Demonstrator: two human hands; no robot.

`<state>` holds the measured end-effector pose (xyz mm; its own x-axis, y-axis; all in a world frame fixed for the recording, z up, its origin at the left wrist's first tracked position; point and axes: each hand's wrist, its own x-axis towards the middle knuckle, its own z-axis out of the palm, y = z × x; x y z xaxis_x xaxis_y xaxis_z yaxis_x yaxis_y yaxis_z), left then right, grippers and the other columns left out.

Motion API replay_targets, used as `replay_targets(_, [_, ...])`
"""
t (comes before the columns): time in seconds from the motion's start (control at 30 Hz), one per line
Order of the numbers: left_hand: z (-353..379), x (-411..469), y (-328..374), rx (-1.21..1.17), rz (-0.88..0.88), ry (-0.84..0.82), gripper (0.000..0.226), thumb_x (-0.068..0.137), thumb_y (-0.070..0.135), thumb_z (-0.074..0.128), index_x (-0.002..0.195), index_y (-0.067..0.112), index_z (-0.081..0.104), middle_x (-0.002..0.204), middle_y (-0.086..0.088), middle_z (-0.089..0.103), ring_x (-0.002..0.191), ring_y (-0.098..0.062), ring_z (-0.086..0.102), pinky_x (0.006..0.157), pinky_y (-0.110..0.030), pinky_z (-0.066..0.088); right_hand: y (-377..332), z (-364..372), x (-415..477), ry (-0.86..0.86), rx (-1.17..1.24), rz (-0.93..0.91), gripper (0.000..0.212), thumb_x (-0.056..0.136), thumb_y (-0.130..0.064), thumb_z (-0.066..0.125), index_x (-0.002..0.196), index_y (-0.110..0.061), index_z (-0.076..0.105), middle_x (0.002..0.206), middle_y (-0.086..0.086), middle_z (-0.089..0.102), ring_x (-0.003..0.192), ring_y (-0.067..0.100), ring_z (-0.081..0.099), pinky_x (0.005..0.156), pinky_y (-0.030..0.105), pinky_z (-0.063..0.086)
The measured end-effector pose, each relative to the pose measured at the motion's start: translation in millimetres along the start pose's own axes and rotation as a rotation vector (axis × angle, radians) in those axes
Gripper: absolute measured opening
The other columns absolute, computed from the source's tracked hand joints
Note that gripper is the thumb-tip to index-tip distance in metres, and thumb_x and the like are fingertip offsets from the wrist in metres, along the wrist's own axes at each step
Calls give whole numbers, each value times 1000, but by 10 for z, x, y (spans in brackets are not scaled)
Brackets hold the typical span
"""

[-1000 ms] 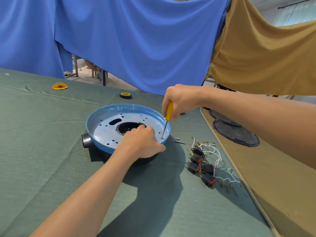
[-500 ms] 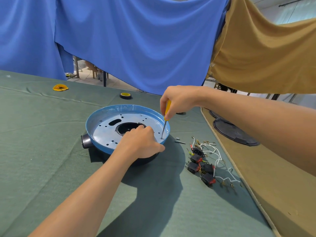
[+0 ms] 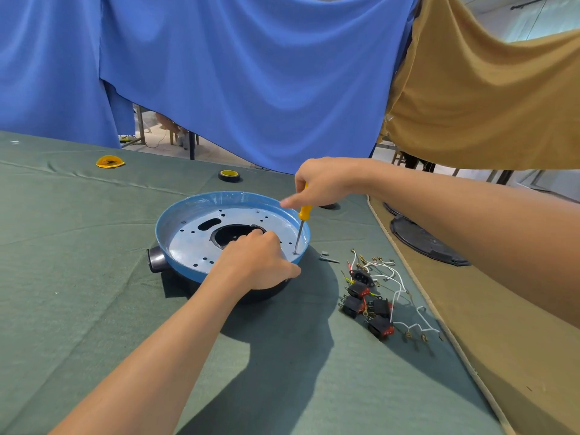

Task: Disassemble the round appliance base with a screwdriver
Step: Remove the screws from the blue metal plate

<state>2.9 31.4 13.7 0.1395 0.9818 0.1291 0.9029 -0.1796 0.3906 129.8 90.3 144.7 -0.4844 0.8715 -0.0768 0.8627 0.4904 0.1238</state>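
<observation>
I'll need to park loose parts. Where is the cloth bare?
Bare green cloth lies left of the round base, below the yellow scrap and tape roll, and in front of it, at the near edge. Crowded right of the base: small metal bits, then switches and wires.

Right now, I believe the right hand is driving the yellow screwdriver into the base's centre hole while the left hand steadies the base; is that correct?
Not quite. The head view shows the right hand holding the yellow screwdriver with its tip just inside the right rim of the base, not in the centre hole. The left hand does steady the base.
</observation>
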Motion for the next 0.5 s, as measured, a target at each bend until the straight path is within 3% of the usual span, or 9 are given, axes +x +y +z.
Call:
replay_targets(0.1, [2, 7, -6, -5, 0, -3, 48, 74, 56, 64, 59, 21, 34, 73, 1, 39, 79, -29, 50, 65, -38, 37, 1, 19, 16, 52, -4, 32, 54, 92, -54, 49, 57, -12, 48, 56, 0, 40, 52, 17, 37, 49, 28, 31])
replay_targets(0.27, [10, 21, -13, 4, -11, -4, 46, 72, 58, 62, 60, 21, 38, 76, 1, 43, 78, -25, 49, 66, -37, 38, 9, 2, -33, 5, 87, -7, 15, 84, -36, 65, 82, -21, 65, 82, 2, 64, 71, 16, 57, 57, 27, 46])
replay_targets(0.33, [10, 24, -17, 4, -8, -7, 45, 72, 58, 62, 61, 21, 38, 78, 1, 45, 80, -25, 50, 67, -37, 39, 8, 15, -22, 11, 61, 11, 35, 87, -47, 60, 83, -13, 66, 78, 10, 60, 66, 17, 50, 55, 28, 41])
replay_targets(0.4, [10, 24, -16, 9, -8, -7, 46, 73, 58, 62, 61, 21, 37, 79, 1, 44, 81, -25, 50, 67, -38, 39, 14, 36, -9, 57, 33, 56, 58, 89, -62, 49, 63, -10, 55, 58, 5, 46, 53, 16, 40, 49, 27, 32])
replay_targets(0.5, [12, 19, -13, 6, -11, -5, 46, 73, 58, 63, 61, 21, 37, 78, 1, 43, 79, -25, 49, 68, -38, 39, 9, 58, 5, 79, 28, 76, 54, 91, -53, 53, 57, -11, 50, 54, 0, 43, 51, 15, 37, 47, 26, 30])
